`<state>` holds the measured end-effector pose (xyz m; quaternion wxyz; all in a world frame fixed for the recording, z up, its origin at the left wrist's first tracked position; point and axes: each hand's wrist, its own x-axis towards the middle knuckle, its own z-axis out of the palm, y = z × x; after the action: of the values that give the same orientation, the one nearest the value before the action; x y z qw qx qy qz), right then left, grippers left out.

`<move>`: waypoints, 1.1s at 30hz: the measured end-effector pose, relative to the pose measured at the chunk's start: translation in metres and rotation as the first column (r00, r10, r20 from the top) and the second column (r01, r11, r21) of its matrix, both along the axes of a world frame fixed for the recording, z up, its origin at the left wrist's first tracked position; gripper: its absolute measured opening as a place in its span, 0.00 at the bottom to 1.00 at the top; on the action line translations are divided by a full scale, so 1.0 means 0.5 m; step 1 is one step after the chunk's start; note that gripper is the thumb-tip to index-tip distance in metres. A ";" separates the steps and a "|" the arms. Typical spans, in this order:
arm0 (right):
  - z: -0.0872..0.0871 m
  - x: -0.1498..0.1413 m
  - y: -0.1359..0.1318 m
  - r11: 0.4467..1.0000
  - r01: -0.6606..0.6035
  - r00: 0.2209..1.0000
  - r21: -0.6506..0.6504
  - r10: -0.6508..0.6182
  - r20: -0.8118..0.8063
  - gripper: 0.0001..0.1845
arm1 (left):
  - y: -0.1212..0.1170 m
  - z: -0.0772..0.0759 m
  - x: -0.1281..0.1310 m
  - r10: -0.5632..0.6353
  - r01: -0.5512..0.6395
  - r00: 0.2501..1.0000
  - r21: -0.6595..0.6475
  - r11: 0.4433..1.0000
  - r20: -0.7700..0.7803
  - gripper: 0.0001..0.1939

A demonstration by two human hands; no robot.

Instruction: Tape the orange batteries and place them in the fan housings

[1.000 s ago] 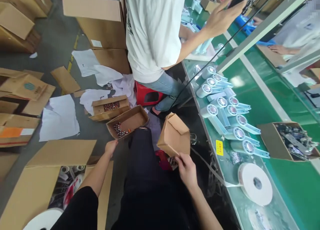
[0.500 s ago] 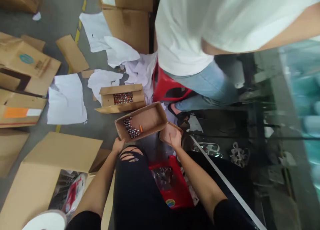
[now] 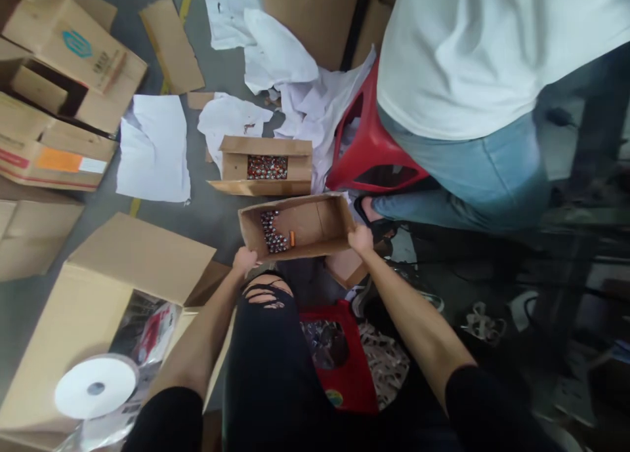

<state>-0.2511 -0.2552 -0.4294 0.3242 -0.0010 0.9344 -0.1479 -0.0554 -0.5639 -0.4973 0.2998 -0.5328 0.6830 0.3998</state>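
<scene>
An open shallow cardboard box (image 3: 315,224) lies on the floor just past my knee, with several small batteries (image 3: 273,230) heaped at its left end. My left hand (image 3: 245,260) grips the box's near left corner, fingers closed on the edge. My right hand (image 3: 361,239) grips its right end, fingers curled over the rim. A smaller empty cardboard box (image 3: 347,267) sits on the floor just under my right wrist.
A second battery box (image 3: 266,166) lies beyond. A person in a white shirt sits on a red stool (image 3: 371,153) at right. Large cartons (image 3: 59,78), white paper sheets (image 3: 155,147), a white tape roll (image 3: 95,386) and a red bin (image 3: 339,353) surround my legs.
The view tilted further down to the floor. My right hand let go of the small empty box and moved onto the battery box's right end; my left hand stayed at its left corner.
</scene>
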 end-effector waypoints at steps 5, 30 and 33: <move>0.203 0.105 0.139 0.992 -0.106 0.963 -0.066 0.085 -0.257 0.41 | -0.045 0.136 -0.082 -0.116 0.113 0.993 0.189 0.975 0.007 0.15; 0.336 0.347 0.103 0.682 -0.640 0.559 -0.353 0.099 -0.824 0.33 | 0.029 0.280 -0.310 -0.368 0.357 0.924 0.112 0.927 0.101 0.13; 0.365 0.282 0.049 0.687 -0.575 0.645 -0.445 0.045 -0.763 0.32 | 0.014 0.230 -0.332 -0.180 0.178 0.984 0.179 0.968 -0.002 0.15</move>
<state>-0.1099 -0.2305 -0.2469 -0.0553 -0.3433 0.8526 -0.3901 -0.2216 -0.5569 -0.3822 0.3861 -0.4429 0.6875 0.4267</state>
